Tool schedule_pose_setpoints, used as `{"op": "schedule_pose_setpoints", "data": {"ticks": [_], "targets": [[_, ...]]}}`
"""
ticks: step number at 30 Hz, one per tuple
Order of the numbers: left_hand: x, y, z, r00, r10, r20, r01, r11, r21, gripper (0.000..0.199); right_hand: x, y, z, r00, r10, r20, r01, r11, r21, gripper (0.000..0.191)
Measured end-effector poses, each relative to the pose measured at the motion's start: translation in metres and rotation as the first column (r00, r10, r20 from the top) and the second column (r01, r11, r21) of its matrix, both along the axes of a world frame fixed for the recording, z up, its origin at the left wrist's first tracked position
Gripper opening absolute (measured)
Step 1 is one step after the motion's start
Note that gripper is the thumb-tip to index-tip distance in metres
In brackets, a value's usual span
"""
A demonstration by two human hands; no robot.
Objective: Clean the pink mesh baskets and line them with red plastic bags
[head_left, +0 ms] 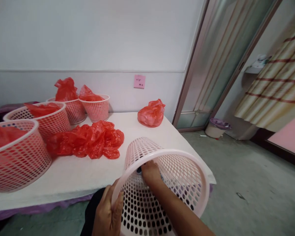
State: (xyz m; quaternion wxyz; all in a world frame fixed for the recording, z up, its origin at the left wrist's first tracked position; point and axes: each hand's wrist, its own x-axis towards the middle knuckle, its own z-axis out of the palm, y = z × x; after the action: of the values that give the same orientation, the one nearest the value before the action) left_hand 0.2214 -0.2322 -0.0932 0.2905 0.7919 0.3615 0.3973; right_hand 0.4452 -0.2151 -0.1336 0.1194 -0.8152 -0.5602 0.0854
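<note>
A pink perforated plastic basket (179, 153) lies tipped toward me at the table's front edge, its mouth facing me. My left hand (108, 209) grips the basket's rim on the left side, thumb inside and fingers outside. Deep inside the basket is my right hand (151, 172), its fingers curled near the bottom. Something small and dark shows by those fingers, too hidden to name. Left of the basket, a heap of crumpled red plastic bags (88, 139) lies on the white-covered table (122, 175). Behind the basket sits a tied red plastic bag (151, 113).
Several pink baskets, such as the near-left basket (19, 164) and the back basket (97, 108), hold red bags. A pink note (139, 81) is stuck on the wall. At right are a glass door (206, 65), a waste bin (216, 129) and a checked curtain (277, 78).
</note>
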Motion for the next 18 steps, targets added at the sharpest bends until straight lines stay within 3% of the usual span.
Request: {"op": "schedule_pose_setpoints", "data": {"ticks": [8, 11, 14, 18], "targets": [[0.009, -0.002, 0.016, 0.999, -0.033, 0.016, 0.034, 0.997, -0.065, 0.038, -0.060, -0.046, 0.023, 0.952, 0.186, -0.245, -0.148, 0.975, 0.163, 0.042], [0.011, -0.002, 0.019, 0.999, -0.022, 0.030, 0.025, 0.995, -0.096, 0.037, -0.057, -0.069, 0.021, 0.961, 0.269, -0.061, -0.256, 0.953, 0.163, 0.035], [0.011, -0.002, 0.020, 0.999, -0.015, 0.032, 0.018, 0.995, -0.102, 0.036, -0.040, -0.084, 0.017, 0.974, 0.184, 0.132, -0.194, 0.978, 0.072, 0.027], [0.014, -0.002, 0.023, 0.999, -0.042, 0.032, 0.045, 0.995, -0.088, 0.036, -0.046, -0.100, 0.023, 0.980, 0.185, 0.072, -0.189, 0.981, 0.042, 0.031]]}}
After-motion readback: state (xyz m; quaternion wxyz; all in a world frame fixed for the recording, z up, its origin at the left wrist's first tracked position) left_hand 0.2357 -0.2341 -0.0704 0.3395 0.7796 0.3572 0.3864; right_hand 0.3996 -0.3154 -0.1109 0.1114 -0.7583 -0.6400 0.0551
